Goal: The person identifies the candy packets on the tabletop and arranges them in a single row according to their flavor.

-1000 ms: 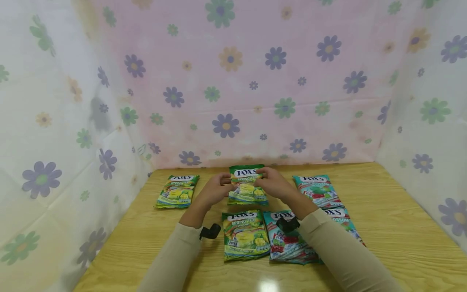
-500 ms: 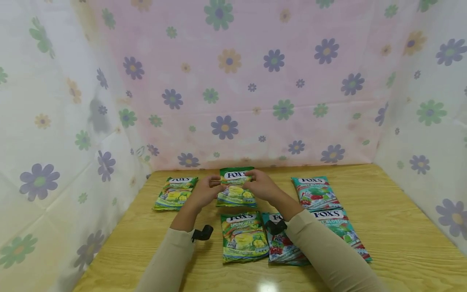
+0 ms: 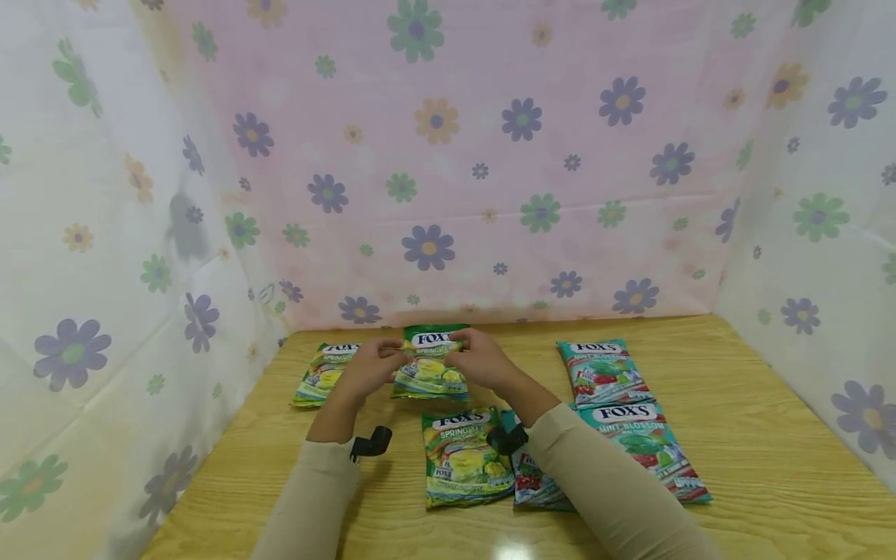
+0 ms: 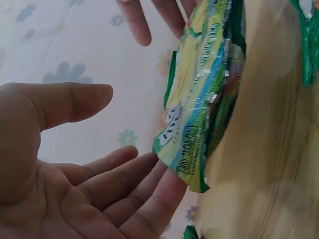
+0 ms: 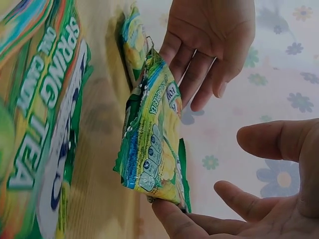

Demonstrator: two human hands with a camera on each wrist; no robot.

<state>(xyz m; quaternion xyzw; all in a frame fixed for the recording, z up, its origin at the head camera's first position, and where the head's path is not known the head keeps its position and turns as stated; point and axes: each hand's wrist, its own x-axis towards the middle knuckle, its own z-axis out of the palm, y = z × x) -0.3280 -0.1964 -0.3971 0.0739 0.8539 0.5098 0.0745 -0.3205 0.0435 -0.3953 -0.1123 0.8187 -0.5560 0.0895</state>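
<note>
While left hand (image 3: 369,369) and right hand (image 3: 484,361) flank the central packet (image 3: 432,372), straight fingers touch its sides, thumbs apart | location: right of leftmost packet (image 3: 315,384) | even side pressure advised, keeping it square.

The candy bags (image 3: 430,373) look like thin, glossy plastic film, crinkled, with jagged edges. The bench (image 3: 763,467) shows wood grain under a smooth, slightly shiny finish. The curtain (image 3: 455,187) looks like matt, creased cloth; the sleeves (image 3: 308,498), smooth matt fabric; the wrist clips (image 3: 372,443), dark plastic.
</note>
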